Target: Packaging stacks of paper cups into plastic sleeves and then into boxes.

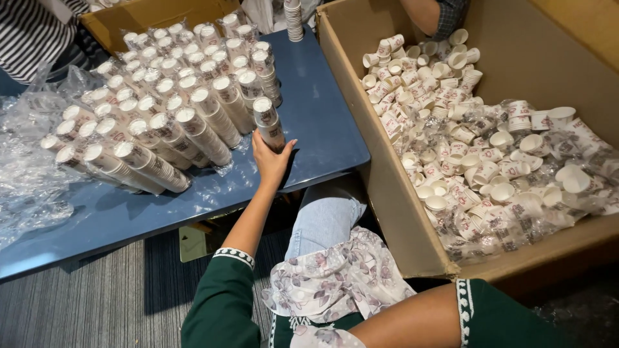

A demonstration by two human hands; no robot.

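Cup stack gripped upright on table by left hand; cardboard box holds loose cups; right hand unseen.

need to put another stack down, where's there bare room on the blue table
Bare blue table lies right of the left hand, out to the edge by the cardboard box. A front strip below the rows of cup stacks is also free. The left end is crowded with clear plastic wrap; the box is full of loose cups.
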